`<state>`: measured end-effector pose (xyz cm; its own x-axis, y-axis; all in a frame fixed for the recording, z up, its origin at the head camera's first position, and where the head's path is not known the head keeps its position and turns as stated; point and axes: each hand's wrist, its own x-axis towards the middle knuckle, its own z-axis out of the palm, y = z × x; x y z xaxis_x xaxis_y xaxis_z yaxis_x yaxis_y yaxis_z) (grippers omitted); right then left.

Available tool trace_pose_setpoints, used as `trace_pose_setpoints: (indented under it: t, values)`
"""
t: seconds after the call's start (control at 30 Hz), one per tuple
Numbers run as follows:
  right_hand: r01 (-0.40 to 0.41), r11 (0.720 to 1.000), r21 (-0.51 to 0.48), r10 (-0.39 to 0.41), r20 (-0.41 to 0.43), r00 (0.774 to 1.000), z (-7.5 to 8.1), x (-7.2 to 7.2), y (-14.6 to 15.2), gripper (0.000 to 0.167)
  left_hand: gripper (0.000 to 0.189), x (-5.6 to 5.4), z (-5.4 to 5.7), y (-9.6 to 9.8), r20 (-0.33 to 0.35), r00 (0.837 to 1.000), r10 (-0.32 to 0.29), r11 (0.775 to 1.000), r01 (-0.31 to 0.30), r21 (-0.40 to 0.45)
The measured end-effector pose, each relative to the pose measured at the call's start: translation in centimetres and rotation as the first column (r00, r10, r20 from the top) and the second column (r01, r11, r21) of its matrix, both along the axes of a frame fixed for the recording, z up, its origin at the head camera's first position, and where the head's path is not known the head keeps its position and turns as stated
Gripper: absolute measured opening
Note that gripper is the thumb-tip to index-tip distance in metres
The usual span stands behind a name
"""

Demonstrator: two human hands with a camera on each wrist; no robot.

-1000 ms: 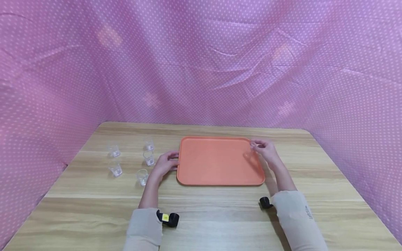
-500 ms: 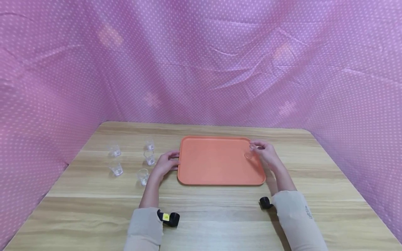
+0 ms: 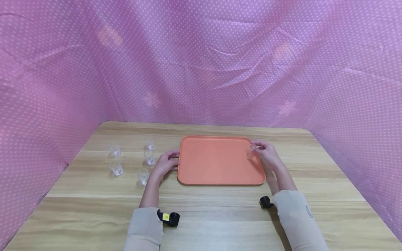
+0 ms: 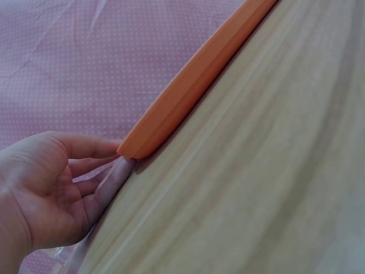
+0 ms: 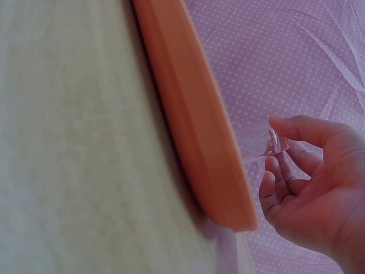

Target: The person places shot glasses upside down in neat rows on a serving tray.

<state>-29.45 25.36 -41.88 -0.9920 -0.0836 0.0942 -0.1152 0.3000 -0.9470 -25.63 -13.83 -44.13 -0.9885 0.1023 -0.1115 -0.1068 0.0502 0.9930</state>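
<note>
An orange tray (image 3: 220, 160) lies on the wooden table. My left hand (image 3: 165, 162) pinches its left edge; in the left wrist view the thumb is against the rim and fingertips are beneath it. At the tray's far right corner, my right hand (image 3: 265, 151) holds a small clear shot glass (image 3: 250, 154) by its thick base. The glass is upside down, its mouth facing the tray surface. In the right wrist view, the tray's raised wall hides the mouth of the shot glass (image 5: 278, 141), so contact with the tray cannot be told.
Several clear shot glasses stand upright left of the tray, the nearest one (image 3: 143, 176) close to my left forearm. Pink dotted cloth (image 3: 201, 69) hangs around the back and sides of the table (image 3: 213, 216).
The shot glass in my right hand has come down and straightened over the tray's right part, then shifted slightly right. My left hand keeps its place at the tray's edge.
</note>
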Motion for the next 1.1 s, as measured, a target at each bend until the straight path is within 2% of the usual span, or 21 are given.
trace_pose_setpoints:
  t: [0.23, 0.43, 0.57, 0.7, 0.8, 1.0, 1.1]
  values:
    - [-0.023, 0.999, 0.027, 0.023, 0.005, 1.0, 0.1, 0.0, 0.2, 0.039, 0.05, 0.1, 0.0, 0.1, 0.003, 1.0, 0.007, 1.0, -0.007, -0.013]
    - [-0.065, 0.995, 0.074, 0.065, 0.004, 0.998, 0.3, 0.7, 1.2, 0.049, 0.05, 0.1, 0.0, 0.1, 0.008, 1.0, 0.01, 1.0, -0.01, -0.016]
    - [-0.062, 0.995, 0.079, 0.057, 0.066, 0.996, 0.0, 1.3, 1.9, 0.051, 0.05, 0.1, 0.1, 0.0, 0.01, 1.0, 0.003, 1.0, -0.003, -0.014]
    - [-0.111, 0.994, 0.008, 0.108, 0.166, 0.98, -0.6, 1.6, 2.7, 0.052, 0.05, 0.1, 0.0, -0.1, 0.009, 1.0, 0.005, 1.0, -0.004, -0.019]
    - [-0.166, 0.985, -0.045, 0.172, 0.203, 0.964, -1.1, 1.7, 3.2, 0.053, 0.05, 0.0, -0.1, -0.1, 0.01, 1.0, 0.008, 1.0, -0.008, -0.021]
    - [-0.23, 0.973, -0.037, 0.231, 0.243, 0.942, -1.2, 1.7, 3.9, 0.05, 0.05, -0.2, -0.2, 0.0, 0.003, 1.0, -0.01, 1.0, 0.01, -0.006]
    - [-0.24, 0.97, -0.033, 0.241, 0.248, 0.938, -1.2, 1.7, 3.7, 0.05, 0.05, 0.0, -0.1, -0.1, 0.0, 1.0, -0.007, 1.0, 0.007, -0.011]
